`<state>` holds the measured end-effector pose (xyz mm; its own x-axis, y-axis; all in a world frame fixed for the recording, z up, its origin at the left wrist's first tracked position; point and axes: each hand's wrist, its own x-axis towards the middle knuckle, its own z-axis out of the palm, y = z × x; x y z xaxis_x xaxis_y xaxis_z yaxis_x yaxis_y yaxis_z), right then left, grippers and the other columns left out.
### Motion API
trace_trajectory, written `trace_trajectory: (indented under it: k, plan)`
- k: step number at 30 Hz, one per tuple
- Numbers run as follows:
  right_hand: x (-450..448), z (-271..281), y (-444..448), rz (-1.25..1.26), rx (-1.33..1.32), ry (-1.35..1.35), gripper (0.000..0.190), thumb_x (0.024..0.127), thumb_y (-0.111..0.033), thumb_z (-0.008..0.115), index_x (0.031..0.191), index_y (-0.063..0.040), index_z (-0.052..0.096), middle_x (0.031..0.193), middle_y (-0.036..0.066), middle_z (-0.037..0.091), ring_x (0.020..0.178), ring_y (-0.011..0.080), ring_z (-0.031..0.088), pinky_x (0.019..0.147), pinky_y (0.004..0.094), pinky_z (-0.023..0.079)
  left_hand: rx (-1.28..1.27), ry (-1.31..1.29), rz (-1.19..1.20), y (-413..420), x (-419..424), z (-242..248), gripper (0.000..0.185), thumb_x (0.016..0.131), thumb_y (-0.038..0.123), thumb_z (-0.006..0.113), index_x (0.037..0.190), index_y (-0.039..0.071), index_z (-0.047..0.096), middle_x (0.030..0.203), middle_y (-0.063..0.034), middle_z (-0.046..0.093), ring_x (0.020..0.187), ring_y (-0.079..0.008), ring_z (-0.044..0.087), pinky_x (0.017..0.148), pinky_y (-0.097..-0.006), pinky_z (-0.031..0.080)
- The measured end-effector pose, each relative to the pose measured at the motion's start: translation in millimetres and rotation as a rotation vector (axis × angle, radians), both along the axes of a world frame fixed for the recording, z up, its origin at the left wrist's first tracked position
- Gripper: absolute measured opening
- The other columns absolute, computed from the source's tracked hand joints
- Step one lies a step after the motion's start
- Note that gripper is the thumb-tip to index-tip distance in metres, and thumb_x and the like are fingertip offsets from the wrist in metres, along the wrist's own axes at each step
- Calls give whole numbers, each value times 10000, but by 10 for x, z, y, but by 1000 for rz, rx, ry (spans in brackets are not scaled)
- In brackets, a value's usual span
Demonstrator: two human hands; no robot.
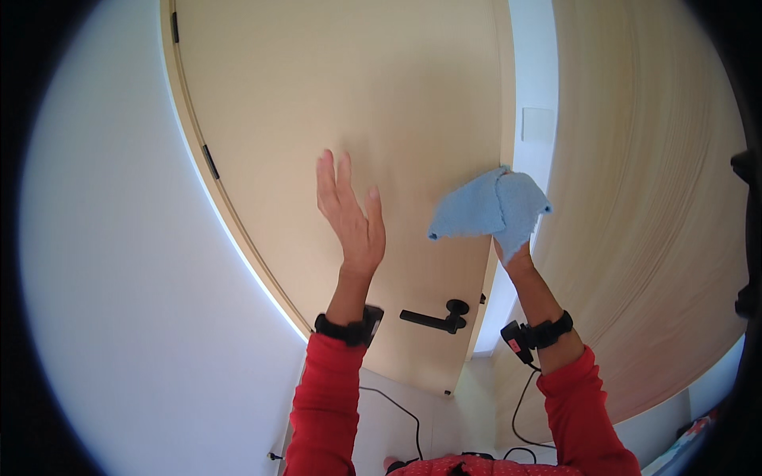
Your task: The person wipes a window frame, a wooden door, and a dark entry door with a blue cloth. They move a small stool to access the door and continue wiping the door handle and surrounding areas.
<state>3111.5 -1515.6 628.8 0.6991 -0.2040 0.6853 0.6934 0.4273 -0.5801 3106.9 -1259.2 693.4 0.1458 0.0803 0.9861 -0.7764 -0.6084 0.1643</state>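
Note:
Before me stands a light wooden door [417, 107] with a black lever handle [434, 320]. A light blue cloth [485, 205] drapes over my right hand [513, 250] near the door's right edge and frame. The cloth covers most of that hand, so its fingers are hidden. My left hand [351, 220] is raised in front of the door panel, fingers apart and holding nothing. Whether its palm touches the panel I cannot tell. Each wrist carries a black strap with a small device, the left device [374, 324] and the right device [517, 342].
A white wall [137, 250] borders the door's hinge side, with black hinges [211, 162] along the frame. To the right are a white switch plate [536, 124] and a large wood-grain panel [631, 178]. Black cables [411, 412] hang near my body above the pale floor [437, 425].

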Motion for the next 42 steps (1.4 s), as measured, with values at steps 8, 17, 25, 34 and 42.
trace_trajectory:
  k: [8, 17, 25, 34, 42]
  plan:
    - [-4, -199, -60, 129, -2, 47, 815, 913, -643, 514, 1539, -187, 262, 1554, 41, 323, 1422, 254, 318, 1172, 454, 265, 156, -11, 204, -713, 611, -154, 619, 970, 257, 465, 1525, 50, 287, 1608, -199, 170, 1482, -419, 115, 1176, -586, 57]
    - [286, -398, -44, 456, 160, -28, 907, 874, -653, 577, 1561, -201, 193, 1581, 32, 281, 1444, 255, 289, 1185, 496, 231, 103, 9, 102, -459, 416, -153, 596, 998, 291, 405, 1526, 43, 283, 1614, -188, 165, 1490, -413, 86, 1168, -603, 13]
    - [-294, 142, 288, 25, 1, -167, 545, 896, -443, 667, 1285, -135, 441, 1229, 50, 456, 1169, 174, 475, 1004, 377, 457, -69, -177, 44, -557, 467, 20, 609, 982, 274, 407, 1525, 34, 272, 1604, -208, 181, 1485, -421, 106, 1170, -606, 18]
    - [-360, 87, 195, -229, -190, -173, 394, 912, -110, 638, 1263, -101, 461, 1237, 39, 461, 1126, 149, 495, 1003, 311, 440, 158, -10, 129, -969, 440, -801, 589, 945, 298, 511, 1476, 78, 382, 1584, -232, 213, 1464, -472, 132, 1159, -639, 72]
    - [-214, 609, 56, 225, -5, -345, 518, 893, -93, 667, 1346, -77, 417, 1319, 55, 453, 1179, 157, 492, 1028, 324, 426, 321, 398, -119, -953, -360, -1996, 627, 939, 255, 592, 1462, 10, 349, 1569, -267, 199, 1441, -497, 174, 1147, -610, 168]
